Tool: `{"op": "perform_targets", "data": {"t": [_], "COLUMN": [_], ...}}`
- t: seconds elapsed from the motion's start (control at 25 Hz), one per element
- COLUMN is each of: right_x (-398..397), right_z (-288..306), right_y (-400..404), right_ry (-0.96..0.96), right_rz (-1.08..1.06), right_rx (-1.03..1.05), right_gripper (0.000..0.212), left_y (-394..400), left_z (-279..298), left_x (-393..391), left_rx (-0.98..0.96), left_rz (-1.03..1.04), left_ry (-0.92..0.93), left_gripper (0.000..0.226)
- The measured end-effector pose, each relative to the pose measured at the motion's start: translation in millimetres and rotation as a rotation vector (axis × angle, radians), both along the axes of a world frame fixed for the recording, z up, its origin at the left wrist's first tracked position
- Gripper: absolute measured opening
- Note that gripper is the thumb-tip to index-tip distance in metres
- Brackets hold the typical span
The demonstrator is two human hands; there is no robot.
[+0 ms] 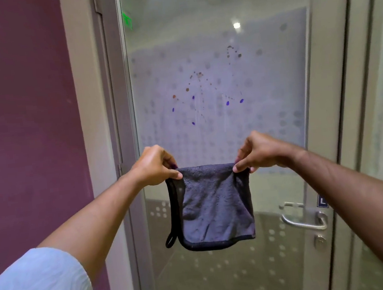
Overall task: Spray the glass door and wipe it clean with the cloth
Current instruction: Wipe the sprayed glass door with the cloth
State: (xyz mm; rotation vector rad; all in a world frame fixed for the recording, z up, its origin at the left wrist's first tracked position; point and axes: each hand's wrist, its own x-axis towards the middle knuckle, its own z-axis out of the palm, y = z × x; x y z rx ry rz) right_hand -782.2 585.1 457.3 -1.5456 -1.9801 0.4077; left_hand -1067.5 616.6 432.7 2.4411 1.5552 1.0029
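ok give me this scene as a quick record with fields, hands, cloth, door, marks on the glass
left hand: left hand pinches the cloth's upper left corner
right hand: right hand pinches the upper right corner
cloth: grey cloth, dark edging, hanging folded in front of the door
door: glass door, frosted dot pattern, closed
marks: brown and purple spots above the cloth, with drip trails
handle: metal lever handle, lower right
spray bottle: not in view

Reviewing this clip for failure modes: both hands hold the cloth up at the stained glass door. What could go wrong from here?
1. The folded dark grey microfibre cloth hangs from fingertip pinches of the left hand and right hand; it could slip.
2. The brown and purple spots on the frosted glass door may smear; some already show drip trails.
3. Low strokes could snag the cloth's loop on the metal lever handle.
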Motion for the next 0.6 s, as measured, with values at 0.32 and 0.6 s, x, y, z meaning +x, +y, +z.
{"op": "perform_targets", "data": {"t": [0.32,0.6], "right_x": [-22.7,-34.8], "right_z": [29.9,68.1], "right_y": [108.1,174.5], "right_ry": [0.026,-0.001], "right_rz": [0.003,-0.066], "right_rx": [0.079,0.168], "right_gripper": [0.016,0.013], "left_y": [106.1,190.4], "left_z": [27.3,60.4], "left_x": [-24.1,-28.7], "left_rx": [0.057,0.139], "left_rz": [-0.002,-0.067], "left_ry": [-0.011,-0.082], "left_gripper": [0.028,0.021]}}
